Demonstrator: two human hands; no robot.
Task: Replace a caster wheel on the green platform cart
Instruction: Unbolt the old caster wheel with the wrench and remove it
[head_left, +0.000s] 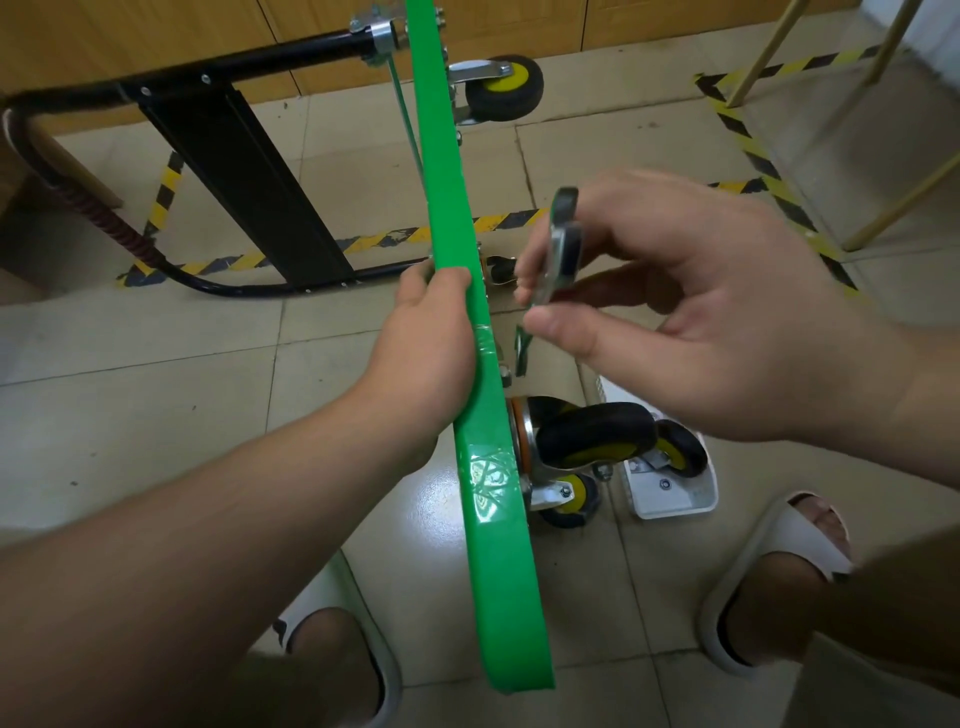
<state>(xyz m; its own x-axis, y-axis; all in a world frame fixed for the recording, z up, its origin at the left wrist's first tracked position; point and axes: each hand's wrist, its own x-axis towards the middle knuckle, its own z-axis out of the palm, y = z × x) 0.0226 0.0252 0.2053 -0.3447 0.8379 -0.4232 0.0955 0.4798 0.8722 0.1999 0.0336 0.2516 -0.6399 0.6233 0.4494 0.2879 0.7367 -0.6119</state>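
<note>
The green platform cart (457, 218) stands on its side edge, deck seen edge-on, running from top centre to bottom centre. My left hand (431, 332) grips the deck's upper edge at mid-length. My right hand (675, 312) pinches a metal wrench (563, 244) between thumb and fingers, just right of the deck. A black and yellow caster (592, 436) is mounted on the underside near me. Another caster (501, 88) sits at the far end. A loose caster (680, 457) lies in a white tray (675, 499) on the floor.
The cart's black folded handle (239, 176) lies on the tiled floor to the left. Yellow-black hazard tape (753, 150) marks the floor. Wooden legs (893, 208) stand at the right. My feet in white slippers (779, 571) flank the deck's near end.
</note>
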